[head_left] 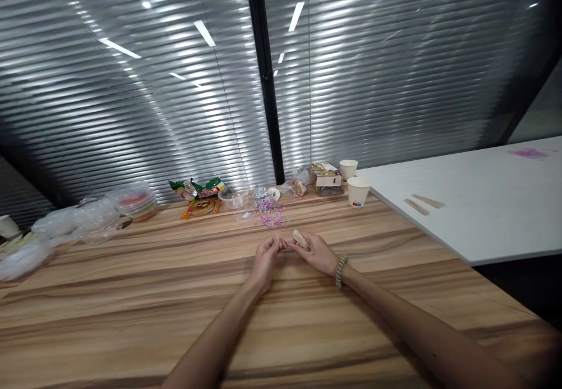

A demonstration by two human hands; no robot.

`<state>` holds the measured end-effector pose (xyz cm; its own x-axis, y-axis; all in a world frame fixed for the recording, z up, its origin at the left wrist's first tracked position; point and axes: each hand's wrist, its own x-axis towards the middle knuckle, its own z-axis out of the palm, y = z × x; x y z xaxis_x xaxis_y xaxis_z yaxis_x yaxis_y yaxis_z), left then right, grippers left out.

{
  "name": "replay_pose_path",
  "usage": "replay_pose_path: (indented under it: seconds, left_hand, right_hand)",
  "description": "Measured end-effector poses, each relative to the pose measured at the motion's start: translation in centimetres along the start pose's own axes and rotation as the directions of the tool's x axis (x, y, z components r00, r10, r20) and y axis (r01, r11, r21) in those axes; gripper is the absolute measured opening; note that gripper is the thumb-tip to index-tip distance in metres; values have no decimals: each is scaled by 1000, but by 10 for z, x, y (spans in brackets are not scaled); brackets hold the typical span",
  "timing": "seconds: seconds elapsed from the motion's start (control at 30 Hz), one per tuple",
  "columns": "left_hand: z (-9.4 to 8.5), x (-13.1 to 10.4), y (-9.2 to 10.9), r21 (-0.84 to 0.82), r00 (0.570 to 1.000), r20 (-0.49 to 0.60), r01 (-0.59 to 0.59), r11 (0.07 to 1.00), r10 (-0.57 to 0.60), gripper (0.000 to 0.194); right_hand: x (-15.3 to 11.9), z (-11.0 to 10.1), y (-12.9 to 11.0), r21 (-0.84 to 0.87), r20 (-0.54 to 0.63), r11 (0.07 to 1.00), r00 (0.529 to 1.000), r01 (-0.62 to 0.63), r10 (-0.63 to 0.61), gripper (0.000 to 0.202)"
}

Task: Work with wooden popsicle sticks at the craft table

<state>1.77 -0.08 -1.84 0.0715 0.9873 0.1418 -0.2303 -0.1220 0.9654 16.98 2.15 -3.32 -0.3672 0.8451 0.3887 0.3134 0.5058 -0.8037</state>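
My left hand (266, 255) is closed in a pinch over the middle of the wooden table (184, 313), its fingertips turned toward the other hand. Whatever lies between those fingers is too small to make out. My right hand (319, 253), with a green beaded bracelet (341, 271) on the wrist, is closed around a small beige crumpled piece (300, 238) that sticks up beside the thumb. The fingertips of both hands nearly meet. Just beyond them lies a scatter of pink and purple beads (272, 220).
Behind the beads stand a clear plastic bowl (235, 198), snack wrappers (199, 190), a small box (325, 175) and two paper cups (359, 192). Stacked clear containers (132, 200) sit at left. Wooden sticks (424, 203) lie on the white table (492, 213) at right.
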Motion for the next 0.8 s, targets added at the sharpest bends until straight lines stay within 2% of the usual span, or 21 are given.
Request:
replay_pose_path:
  seconds: [0.07, 0.17, 0.23, 0.3, 0.33, 0.43, 0.5, 0.57, 0.63, 0.73, 0.8]
  left_hand:
    - [3, -2, 6, -164, 999, 10, 38, 986, -37, 36]
    - [1, -3, 12, -245, 976, 144, 193, 950, -161, 40]
    - [-3, -1, 14, -255, 947, 209, 295, 921, -245, 34]
    - [-7, 1, 14, -269, 935, 221, 332, 904, -278, 20]
    - [-9, 2, 13, -273, 937, 216, 328, 904, -274, 13]
    - [-18, 6, 12, -216, 958, 158, 269, 939, -238, 31]
    - [-24, 8, 10, -100, 974, 58, 224, 969, -220, 37]
    - [-29, 9, 9, 44, 981, -33, 194, 980, -192, 41]
    - [-30, 9, 9, 143, 986, -55, 166, 976, -160, 48]
    - [-24, 7, 10, 188, 994, 7, 108, 976, -112, 55]
    - [-18, 4, 10, 229, 996, 46, 62, 971, -74, 53]
  right_hand:
    - [0, 0, -2, 27, -28, 1000, 999, -16, 17, 23]
    - [0, 2, -5, 72, -28, 997, 999, -31, 33, 25]
    - [-1, 4, -7, 95, 0, 995, 1000, -23, 23, 27]
    - [-2, 6, -8, 153, 23, 988, 1000, 0, -3, 28]
    - [-3, 7, -8, 194, 32, 981, 999, 8, -14, 29]
    - [-3, 10, -3, 308, 55, 949, 997, -62, 47, 35]
    - [-4, 12, 4, 362, 94, 918, 986, -163, 138, 42]
    - [-4, 14, 11, 375, 118, 903, 977, -209, 177, 45]
    - [-4, 14, 14, 321, 113, 929, 981, -184, 155, 45]
    - [-4, 11, 10, 153, 108, 983, 991, -97, 81, 42]
    - [-5, 8, 2, 52, 130, 999, 992, -7, 0, 38]
